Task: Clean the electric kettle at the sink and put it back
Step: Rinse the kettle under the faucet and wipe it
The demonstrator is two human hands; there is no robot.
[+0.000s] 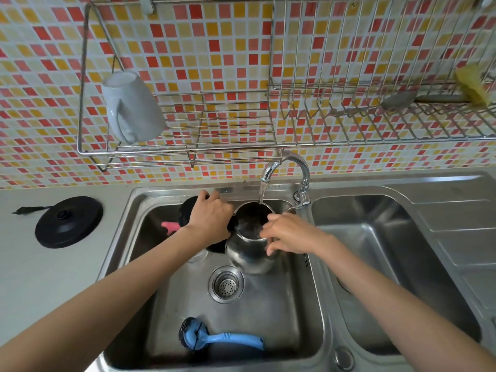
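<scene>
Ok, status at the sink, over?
Both hands on kettle: left hand grips black handle side, right hand curled over rim. Water from tap running into it. Nothing blocking; blue brush lies apart in basin.

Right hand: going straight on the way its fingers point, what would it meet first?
Probably the kettle: the right hand points left, fingertips already at its open rim. Beyond lies the left hand; depth is unclear.

**Fig. 1. Domestic kitchen, sink area**

A double-bowl steel sink [349, 181] with a running swan-neck tap [290, 161] is set in a grey counter [21, 264] below a mosaic-tiled wall [188, 49]. Further indicators — a wire dish rack [177, 144] holding a white mug [131, 108], a kettle base [68, 221] on the counter, a steel kettle [249, 256] and a blue dish brush [214, 338].
</scene>
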